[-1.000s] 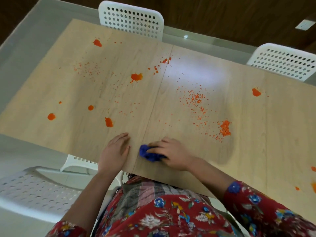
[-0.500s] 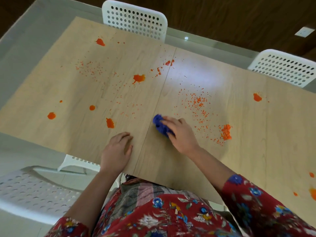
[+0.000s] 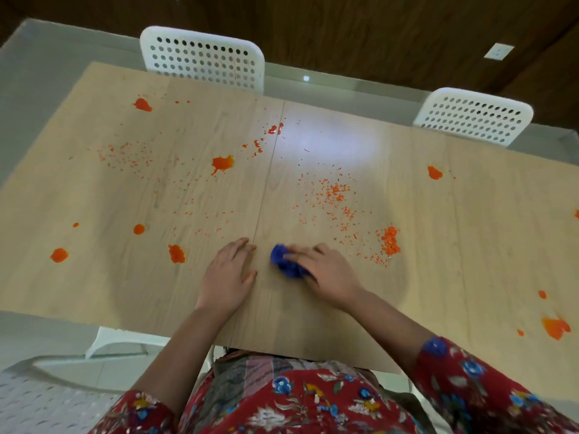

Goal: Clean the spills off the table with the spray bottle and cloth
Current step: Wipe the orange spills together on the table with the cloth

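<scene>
We press the bunched cloth (image 3: 286, 265) under our right hand (image 3: 327, 275), lower centre; no clear long axis. Left hand (image 3: 230, 277) lies flat, fingers together. Orange spills (image 3: 222, 164) dot the table (image 3: 470, 245); white chairs (image 3: 203, 59) at frame top.

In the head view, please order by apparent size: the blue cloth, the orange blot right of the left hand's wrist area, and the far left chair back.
1. Chair back
2. Blue cloth, partly covered by the right hand
3. Orange blot

R hand (image 3: 329, 274) presses blue cloth (image 3: 285, 265) on table (image 3: 470, 245), L hand (image 3: 228, 277) flat.
</scene>
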